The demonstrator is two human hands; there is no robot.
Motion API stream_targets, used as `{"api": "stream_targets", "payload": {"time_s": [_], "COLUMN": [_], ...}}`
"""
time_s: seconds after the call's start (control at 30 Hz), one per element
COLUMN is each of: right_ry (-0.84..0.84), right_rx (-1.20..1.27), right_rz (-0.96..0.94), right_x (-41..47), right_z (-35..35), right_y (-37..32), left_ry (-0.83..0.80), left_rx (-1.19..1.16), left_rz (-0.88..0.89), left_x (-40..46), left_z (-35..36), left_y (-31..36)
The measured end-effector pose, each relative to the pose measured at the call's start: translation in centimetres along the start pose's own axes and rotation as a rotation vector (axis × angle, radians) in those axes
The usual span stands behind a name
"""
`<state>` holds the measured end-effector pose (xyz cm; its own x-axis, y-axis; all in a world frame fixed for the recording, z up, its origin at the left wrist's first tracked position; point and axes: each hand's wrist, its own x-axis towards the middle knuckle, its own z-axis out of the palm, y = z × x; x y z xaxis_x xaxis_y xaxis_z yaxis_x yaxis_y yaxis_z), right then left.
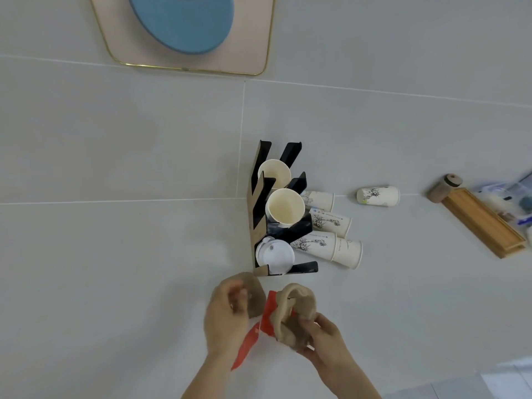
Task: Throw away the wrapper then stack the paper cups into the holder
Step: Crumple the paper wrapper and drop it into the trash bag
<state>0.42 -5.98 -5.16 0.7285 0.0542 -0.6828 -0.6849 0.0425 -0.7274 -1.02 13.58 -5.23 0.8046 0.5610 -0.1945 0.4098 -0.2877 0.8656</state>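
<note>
So on the pale tiled floor [115, 254] there's a black slotted cup holder with a cardboard-brown side [276, 214] with a couple of cream paper cups already sitting in it, plus white lids in the bottom slot. Printed white paper cups [331, 234] lie tipped over just beside it, one more [378, 196] off on its own, and a wooden tray [483, 223] well to the right. Both hands are clamped on the crumpled tan-and-red paper wrapper [290, 315], left hand [227, 315] on one end, right hand [322, 338] on the other, close in front of the holder. Looks light, soft, crinkly, so scrunching it into a ball should work. No bin in view though.
</note>
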Motion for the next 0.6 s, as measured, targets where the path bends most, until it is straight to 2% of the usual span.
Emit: {"api": "stream_targets", "payload": {"time_s": [0.07, 0.1, 0.23, 0.33, 0.43, 0.6], "right_ry": [0.032, 0.041, 0.036, 0.007, -0.01, 0.011], "right_rx": [-0.004, -0.002, 0.032, 0.062, 0.067, -0.025], "right_rz": [-0.004, 0.0, 0.01, 0.01, 0.013, -0.036], "right_x": [0.1, 0.1, 0.2, 0.4, 0.7, 1.0], "right_z": [-0.1, -0.1, 0.2, 0.5, 0.9, 1.9], "right_y": [0.0, 0.0, -0.2, -0.5, -0.6, -0.4], "left_ry": [0.112, 0.103, -0.105, -0.15, -0.17, -0.289], "left_rx": [0.102, 0.149, 0.189, 0.215, 0.132, -0.141], "left_rz": [-0.02, -0.072, -0.356, -0.386, -0.402, -0.415], "left_x": [1.3, 1.9, 3.2, 2.9, 2.0, -0.1], "left_z": [-0.6, -0.7, -0.8, -0.5, -0.3, -0.2], "left_y": [-1.2, -1.8, -2.8, -2.7, -2.8, -3.1]}}
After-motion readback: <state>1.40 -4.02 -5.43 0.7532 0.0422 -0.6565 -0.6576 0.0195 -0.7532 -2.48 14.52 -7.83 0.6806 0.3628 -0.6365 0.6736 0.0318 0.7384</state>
